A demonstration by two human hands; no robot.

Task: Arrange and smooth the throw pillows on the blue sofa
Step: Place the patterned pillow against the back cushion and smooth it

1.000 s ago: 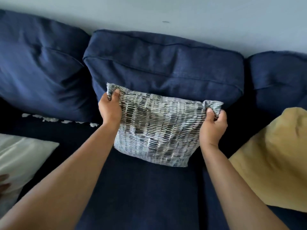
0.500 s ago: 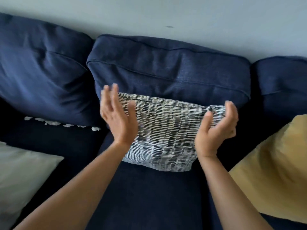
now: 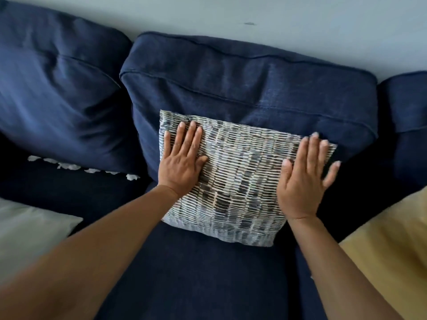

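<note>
A grey-and-white woven throw pillow [image 3: 240, 181] leans against the middle back cushion [image 3: 242, 82] of the blue sofa [image 3: 196, 273]. My left hand [image 3: 182, 161] lies flat on the pillow's upper left part, fingers spread. On its right side my right hand [image 3: 305, 179] presses flat too, fingers apart and reaching past the pillow's right edge. Neither hand grips anything.
A yellow pillow [image 3: 388, 248] lies on the seat at the right. A pale pillow [image 3: 30, 229] sits at the left edge, and a white fringed trim [image 3: 85, 168] shows under the left back cushion [image 3: 55, 82]. A light wall [image 3: 254, 15] runs behind the sofa.
My hands let go of the pillow's top corners, opened, and came down flat on its face. The pillow now rests against the back cushion.
</note>
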